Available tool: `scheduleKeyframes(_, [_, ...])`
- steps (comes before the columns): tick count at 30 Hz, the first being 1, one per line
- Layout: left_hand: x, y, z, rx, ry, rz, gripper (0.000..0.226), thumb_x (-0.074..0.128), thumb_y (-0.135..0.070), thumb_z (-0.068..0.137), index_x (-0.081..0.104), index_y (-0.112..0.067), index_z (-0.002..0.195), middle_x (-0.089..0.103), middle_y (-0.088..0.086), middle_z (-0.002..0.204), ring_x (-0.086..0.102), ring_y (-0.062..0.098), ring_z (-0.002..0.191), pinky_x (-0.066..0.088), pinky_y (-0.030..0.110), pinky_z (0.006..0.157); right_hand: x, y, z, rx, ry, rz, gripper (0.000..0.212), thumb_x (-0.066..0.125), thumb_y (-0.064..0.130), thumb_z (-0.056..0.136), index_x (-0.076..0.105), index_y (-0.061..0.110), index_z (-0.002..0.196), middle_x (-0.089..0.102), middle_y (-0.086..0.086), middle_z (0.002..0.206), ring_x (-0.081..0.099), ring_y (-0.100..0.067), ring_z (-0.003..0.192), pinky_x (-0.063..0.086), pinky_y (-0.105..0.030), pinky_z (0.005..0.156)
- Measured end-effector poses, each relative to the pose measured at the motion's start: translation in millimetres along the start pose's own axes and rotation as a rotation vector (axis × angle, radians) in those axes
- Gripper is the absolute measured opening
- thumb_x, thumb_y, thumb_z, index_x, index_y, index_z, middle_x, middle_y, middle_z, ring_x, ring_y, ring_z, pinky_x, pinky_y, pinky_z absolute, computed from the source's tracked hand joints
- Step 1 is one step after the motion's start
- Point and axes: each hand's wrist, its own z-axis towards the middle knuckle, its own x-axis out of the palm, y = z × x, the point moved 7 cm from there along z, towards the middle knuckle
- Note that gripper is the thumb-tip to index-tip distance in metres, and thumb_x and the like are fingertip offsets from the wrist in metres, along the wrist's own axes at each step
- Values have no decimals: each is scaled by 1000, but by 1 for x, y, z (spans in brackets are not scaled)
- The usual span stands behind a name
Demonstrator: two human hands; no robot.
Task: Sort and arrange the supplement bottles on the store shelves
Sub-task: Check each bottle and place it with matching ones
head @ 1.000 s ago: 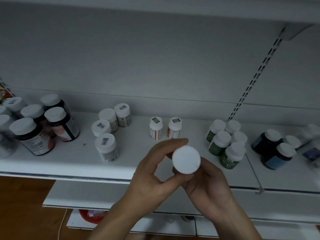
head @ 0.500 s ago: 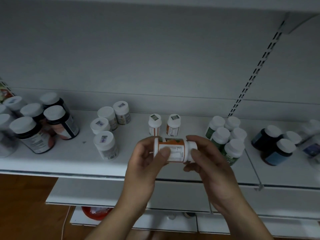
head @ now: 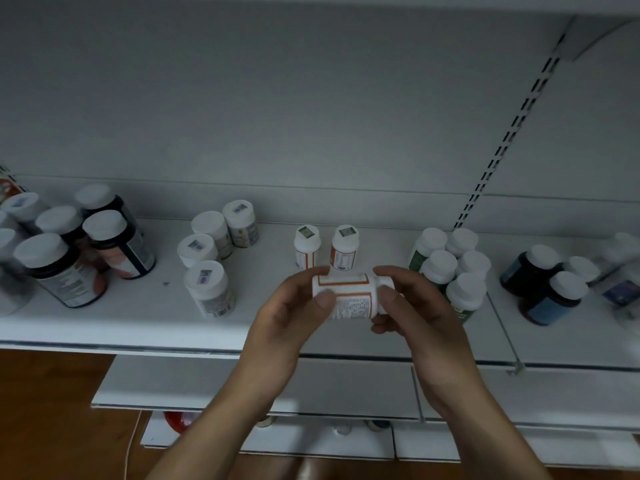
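Note:
A small white bottle with an orange-trimmed label (head: 349,296) lies sideways between both my hands, above the front of the white shelf (head: 145,323). My left hand (head: 291,317) grips its base end, thumb across the label. My right hand (head: 412,306) holds its cap end with curled fingers. Just behind it stand two matching orange-labelled bottles (head: 325,247), upright and side by side.
Dark bottles with white caps (head: 86,251) crowd the shelf's left end. A cluster of white bottles (head: 214,251) stands left of centre. Green-labelled bottles (head: 450,268) stand to the right, blue-labelled dark bottles (head: 547,285) beyond them. A slotted upright (head: 502,147) runs up the back panel. Lower shelves sit below.
The bottle went from cap facing me to lying sideways, then rotated in my fingers so a different, text-covered part of its label shows. Both hands stayed on it.

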Motion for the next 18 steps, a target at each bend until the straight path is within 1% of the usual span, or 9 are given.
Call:
scheduleKeyframes(2, [2, -1, -2, 35, 52, 14, 49, 70, -10, 83, 54, -14, 129, 69, 1, 119, 66, 11, 107, 52, 18, 84, -3, -3, 2, 38, -44, 22, 14, 64, 15, 91, 71, 21, 102, 73, -5, 89, 63, -13, 64, 55, -23, 62])
scheduleKeyframes(3, [2, -2, -2, 47, 63, 10, 51, 71, -4, 82, 53, -12, 129, 69, 2, 118, 67, 11, 105, 51, 18, 83, -3, -3, 2, 48, -50, 26, 14, 62, 17, 91, 71, 20, 102, 73, -5, 87, 63, -13, 63, 54, -23, 61])
scheduleKeyframes(4, [1, -3, -1, 51, 56, 4, 50, 72, -3, 80, 56, -11, 126, 71, 3, 114, 68, 11, 102, 52, 18, 82, -3, -3, 2, 47, -44, 27, 16, 62, 22, 89, 70, 21, 102, 73, -4, 87, 63, -12, 63, 54, -23, 61])
scheduleKeyframes(6, [-1, -5, 1, 49, 15, 2, 44, 67, -16, 74, 63, -14, 118, 73, 5, 107, 69, 11, 94, 54, 21, 81, -1, 0, 2, 16, -6, 13, 19, 68, 28, 87, 69, 25, 105, 72, -3, 93, 64, -11, 68, 54, -24, 64])
scheduleKeyframes(9, [-4, -3, 3, 16, -44, 21, 40, 64, -32, 71, 68, -18, 108, 73, 6, 99, 69, 13, 89, 55, 20, 75, 1, 3, 1, -17, 16, -1, 24, 67, 24, 83, 69, 28, 107, 70, -5, 98, 64, -12, 71, 56, -24, 67])
scheduleKeyframes(11, [-2, -4, 1, 15, -27, 14, 42, 64, -27, 74, 64, -17, 115, 73, 1, 104, 69, 8, 94, 53, 16, 76, 1, 2, 2, -5, -3, 19, 19, 70, 20, 87, 70, 25, 105, 70, -7, 96, 64, -13, 69, 55, -24, 66])
scheduleKeyframes(13, [-1, -5, -2, 41, 19, 13, 49, 71, -11, 81, 56, -12, 128, 70, -1, 117, 66, 5, 104, 51, 14, 80, 0, 0, 3, 29, -26, 40, 16, 64, 19, 88, 71, 22, 103, 71, -7, 92, 63, -11, 65, 54, -23, 63])
scheduleKeyframes(15, [0, -7, -3, 65, 50, 20, 54, 71, 0, 80, 54, -7, 130, 70, 0, 117, 66, 7, 106, 51, 16, 82, 0, -1, 3, 47, -29, 49, 20, 64, 28, 83, 71, 22, 101, 73, -2, 87, 63, -10, 64, 53, -22, 62])
scheduleKeyframes(18, [-3, -6, -1, 41, 7, 0, 46, 65, -14, 76, 61, -10, 122, 73, 1, 108, 69, 12, 98, 54, 18, 80, 2, 1, 2, 16, 11, 68, 15, 70, 31, 83, 73, 29, 98, 72, 3, 90, 64, -10, 70, 54, -23, 64])
